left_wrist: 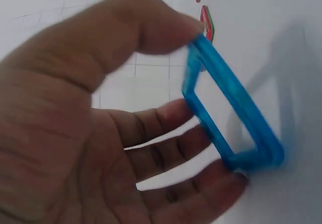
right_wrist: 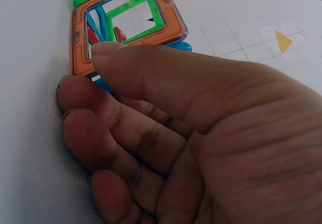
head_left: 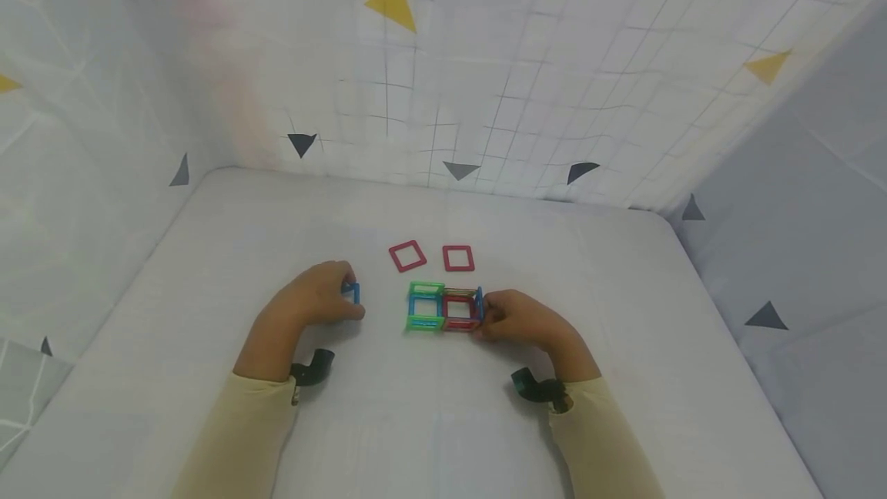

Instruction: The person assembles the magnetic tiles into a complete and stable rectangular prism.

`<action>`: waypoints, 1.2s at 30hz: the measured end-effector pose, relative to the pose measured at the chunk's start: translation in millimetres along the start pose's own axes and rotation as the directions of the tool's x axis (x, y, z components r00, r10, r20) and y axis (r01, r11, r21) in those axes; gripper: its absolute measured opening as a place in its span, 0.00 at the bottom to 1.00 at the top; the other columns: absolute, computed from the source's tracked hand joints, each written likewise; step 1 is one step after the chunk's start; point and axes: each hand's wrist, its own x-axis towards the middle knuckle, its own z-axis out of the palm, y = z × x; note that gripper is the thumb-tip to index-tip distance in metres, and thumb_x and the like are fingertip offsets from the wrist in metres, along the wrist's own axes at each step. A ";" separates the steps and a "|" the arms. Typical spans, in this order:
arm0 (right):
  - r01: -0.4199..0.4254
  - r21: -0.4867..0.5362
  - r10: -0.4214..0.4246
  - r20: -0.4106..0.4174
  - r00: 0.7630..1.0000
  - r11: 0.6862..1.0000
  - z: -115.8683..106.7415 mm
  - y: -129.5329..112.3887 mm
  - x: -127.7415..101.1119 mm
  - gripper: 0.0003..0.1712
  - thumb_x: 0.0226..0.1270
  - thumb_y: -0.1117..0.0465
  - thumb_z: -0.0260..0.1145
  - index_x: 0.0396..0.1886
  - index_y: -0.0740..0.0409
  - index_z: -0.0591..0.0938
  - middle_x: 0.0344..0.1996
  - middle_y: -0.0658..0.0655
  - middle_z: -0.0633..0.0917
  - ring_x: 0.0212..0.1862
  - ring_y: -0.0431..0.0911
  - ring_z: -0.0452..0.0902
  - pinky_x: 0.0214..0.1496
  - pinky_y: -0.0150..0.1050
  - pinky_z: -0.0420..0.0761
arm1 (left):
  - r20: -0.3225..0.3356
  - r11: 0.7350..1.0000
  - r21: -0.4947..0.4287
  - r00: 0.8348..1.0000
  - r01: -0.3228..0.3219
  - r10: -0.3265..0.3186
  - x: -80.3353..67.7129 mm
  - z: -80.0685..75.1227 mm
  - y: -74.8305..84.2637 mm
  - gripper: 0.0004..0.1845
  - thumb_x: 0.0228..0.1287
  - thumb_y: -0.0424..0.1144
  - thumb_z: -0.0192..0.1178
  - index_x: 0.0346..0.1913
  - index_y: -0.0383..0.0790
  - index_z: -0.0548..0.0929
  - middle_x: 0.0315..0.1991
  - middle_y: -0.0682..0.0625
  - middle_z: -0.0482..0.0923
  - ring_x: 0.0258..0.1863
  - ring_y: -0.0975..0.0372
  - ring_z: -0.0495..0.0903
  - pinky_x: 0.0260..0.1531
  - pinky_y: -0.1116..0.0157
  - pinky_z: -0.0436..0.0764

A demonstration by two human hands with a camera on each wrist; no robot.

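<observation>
A blue square magnetic tile (left_wrist: 239, 98) is pinched in my left hand (head_left: 319, 291), thumb on its upper corner and fingertips along the opposite side. To the right stands a low structure of joined magnetic tiles (head_left: 426, 323), with green and orange walls around a blue and a red base tile. My right hand (head_left: 520, 319) grips the structure's right end, where a blue tile (head_left: 480, 303) stands upright. In the right wrist view, the thumb lies over the orange tile (right_wrist: 173, 20) at its near corner; the other fingers curl beside it and partly hide the blue tile.
Two red square tiles lie flat behind the structure, the left one (head_left: 403, 245) turned at an angle and the right one (head_left: 457, 248) nearly straight. A white cloth covers the table (head_left: 436, 422). Patterned fabric walls (head_left: 485, 60) rise at the back and sides.
</observation>
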 end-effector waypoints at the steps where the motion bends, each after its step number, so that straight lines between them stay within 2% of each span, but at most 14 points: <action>1: 0.002 0.003 -0.002 0.002 1.000 1.000 0.1 0.4 0.1 0.14 0.57 0.51 0.76 0.38 0.51 0.83 0.28 0.48 0.86 0.36 0.46 0.77 0.37 0.39 0.75 | -0.001 1.000 -0.004 1.000 -0.010 0.010 0.1 0.1 0.4 0.31 0.51 0.48 0.73 0.56 0.40 0.76 0.47 0.45 0.78 0.43 0.53 0.76 0.43 0.54 0.84; 10: -0.005 -0.010 0.005 0.004 1.000 1.000 -0.1 1.5 1.2 0.14 0.58 0.53 0.75 0.40 0.50 0.83 0.32 0.47 0.87 0.39 0.46 0.78 0.41 0.41 0.77 | -0.005 0.998 -0.046 0.999 -0.047 0.046 -1.1 0.2 4.8 0.29 0.53 0.50 0.72 0.56 0.41 0.77 0.44 0.47 0.79 0.41 0.55 0.76 0.40 0.56 0.84; 16: -0.014 -0.003 0.014 0.008 1.000 1.000 -0.2 0.4 0.4 0.14 0.58 0.52 0.74 0.41 0.50 0.83 0.33 0.47 0.86 0.41 0.47 0.78 0.42 0.41 0.77 | -0.012 0.993 -0.086 0.996 -0.086 0.085 3.1 4.1 6.9 0.27 0.54 0.51 0.71 0.55 0.45 0.78 0.45 0.49 0.79 0.43 0.55 0.77 0.39 0.58 0.84; 25: -0.023 -0.004 0.023 0.001 1.000 1.000 -0.2 -1.4 -0.8 0.15 0.58 0.51 0.75 0.42 0.50 0.82 0.34 0.47 0.86 0.41 0.47 0.77 0.42 0.41 0.77 | -0.026 0.976 -0.165 0.990 -0.144 0.141 9.7 17.3 16.0 0.30 0.56 0.49 0.71 0.61 0.46 0.77 0.55 0.49 0.80 0.53 0.55 0.78 0.48 0.54 0.84; 36: -0.020 0.020 0.020 0.008 1.000 1.000 -0.2 -1.3 -1.2 0.15 0.58 0.52 0.74 0.42 0.51 0.82 0.34 0.48 0.86 0.41 0.47 0.77 0.42 0.41 0.77 | -0.005 0.962 -0.181 0.979 -0.203 0.206 7.8 26.5 24.5 0.33 0.56 0.49 0.73 0.64 0.48 0.76 0.59 0.52 0.79 0.60 0.57 0.78 0.56 0.52 0.81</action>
